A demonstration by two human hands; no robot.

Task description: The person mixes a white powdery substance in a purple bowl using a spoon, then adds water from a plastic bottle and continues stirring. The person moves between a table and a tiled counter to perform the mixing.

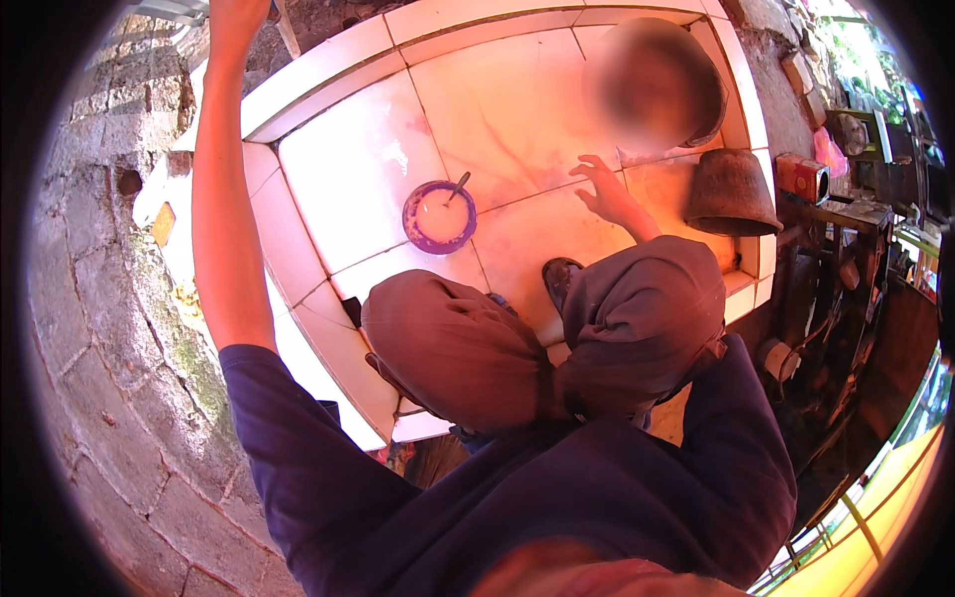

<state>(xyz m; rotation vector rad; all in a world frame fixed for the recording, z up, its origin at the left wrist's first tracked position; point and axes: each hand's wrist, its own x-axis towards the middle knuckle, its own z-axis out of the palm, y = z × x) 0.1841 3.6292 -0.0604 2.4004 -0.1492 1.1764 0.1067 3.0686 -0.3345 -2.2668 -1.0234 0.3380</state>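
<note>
My left arm stretches up the left side to the top edge, where my left hand point(239, 20) is mostly out of view and its grip is unclear. My right hand point(602, 184) hovers over the tiled basin floor point(507, 139), fingers loosely apart and nothing held. Left of it, a purple bowl point(426, 241) holds a pale liquid with a spoon point(457, 189) leaning in it. At the basin's right, a dark, worn bucket point(729, 194) sits below a round, dark-rimmed container point(701, 70) whose inside is blurred. My knees and a sandalled foot point(560, 279) are at the near side.
Raised tiled walls point(318, 55) border the basin. A block wall or paving point(99, 358) runs along the left. At the right are dark wooden shelving point(841, 298), a red box point(796, 176), a pink plastic bag point(829, 149) and a cup-like container point(779, 360).
</note>
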